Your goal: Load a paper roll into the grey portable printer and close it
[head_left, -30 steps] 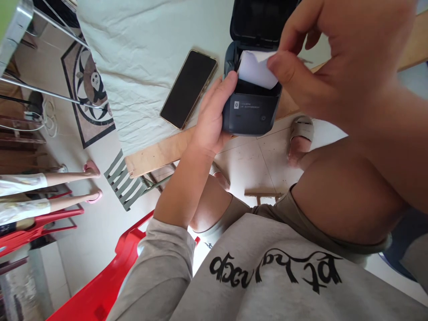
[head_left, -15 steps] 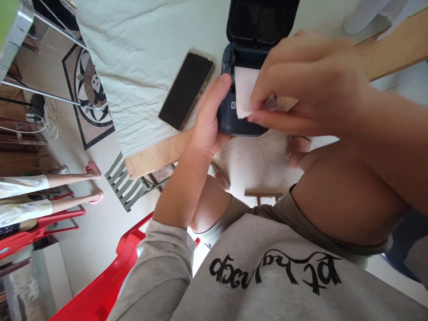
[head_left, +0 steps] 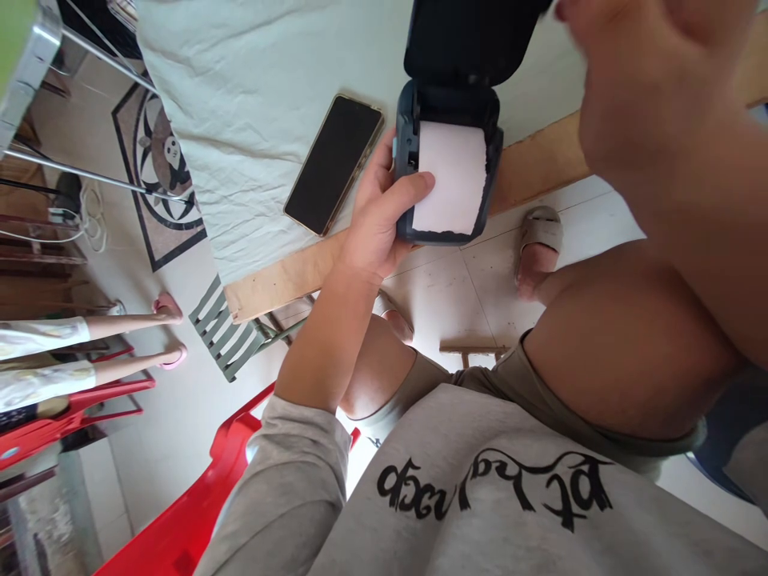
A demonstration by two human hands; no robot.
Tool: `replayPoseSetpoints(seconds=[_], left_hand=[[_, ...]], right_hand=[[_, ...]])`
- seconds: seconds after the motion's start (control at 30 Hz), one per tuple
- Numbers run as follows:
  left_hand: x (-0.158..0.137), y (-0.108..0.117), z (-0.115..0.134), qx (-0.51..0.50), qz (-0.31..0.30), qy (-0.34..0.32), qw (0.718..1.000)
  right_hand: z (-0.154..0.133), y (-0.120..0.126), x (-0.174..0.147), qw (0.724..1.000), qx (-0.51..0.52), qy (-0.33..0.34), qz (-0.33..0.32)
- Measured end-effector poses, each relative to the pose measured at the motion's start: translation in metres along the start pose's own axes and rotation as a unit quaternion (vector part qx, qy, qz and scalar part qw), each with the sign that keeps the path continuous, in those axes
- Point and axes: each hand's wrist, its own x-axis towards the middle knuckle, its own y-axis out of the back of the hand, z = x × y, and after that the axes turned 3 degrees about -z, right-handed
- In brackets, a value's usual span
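My left hand [head_left: 378, 220] grips a small dark portable printer [head_left: 408, 116] from its left side, at the table's near edge. Its thumb presses on a white paper strip [head_left: 459, 180] with ragged edges that lies over the printer's opening. The black lid [head_left: 471, 40] stands open, tipped away from me, its top cut off by the frame. Blurred at the upper right is my right hand [head_left: 660, 88], raised beside the lid; its fingers are partly out of frame, so I cannot make out what they hold or touch.
A dark-screened phone [head_left: 336, 164] lies left of the printer on a pale green cloth [head_left: 252, 120]. The table's wooden edge [head_left: 288, 276] runs below. A red plastic chair [head_left: 198, 488] stands at lower left. Another person's legs [head_left: 126, 344] show at far left.
My right hand has left the paper and moved up and right, toward the lid. My left thumb has shifted from the printer's side onto the paper, which now lies flatter.
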Motion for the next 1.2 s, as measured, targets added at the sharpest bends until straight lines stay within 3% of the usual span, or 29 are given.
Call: replayPoseSetpoints(seconds=[0.1, 0.2, 0.3, 0.4, 0.63, 0.83, 1.2], left_hand=[[0.001, 0.002, 0.0, -0.001, -0.001, 0.001, 1.0], [0.001, 0.002, 0.0, 0.0, -0.005, -0.003, 1.0], [0.0, 0.0, 0.001, -0.005, 0.0, -0.004, 1.0], [-0.001, -0.003, 0.001, -0.003, 0.01, 0.0, 1.0], [-0.001, -0.005, 0.0, -0.021, 0.011, -0.003, 1.0], [0.0, -0.003, 0.0, -0.034, 0.009, 0.006, 0.999], [-0.003, -0.005, -0.001, -0.033, 0.002, -0.001, 0.999]], right_hand=[[-0.007, -0.008, 0.001, 0.997, -0.062, 0.0, 0.042], [-0.01, -0.011, -0.002, 0.988, -0.142, -0.047, -0.035], [-0.005, -0.011, -0.005, 0.961, -0.237, -0.037, -0.138], [0.002, -0.011, -0.005, 0.945, -0.267, -0.028, -0.184], [0.004, -0.013, -0.003, 0.946, -0.272, -0.003, -0.175], [-0.004, -0.016, -0.005, 0.961, -0.173, -0.076, -0.2], [0.009, -0.013, -0.004, 0.949, -0.26, 0.0, -0.178]])
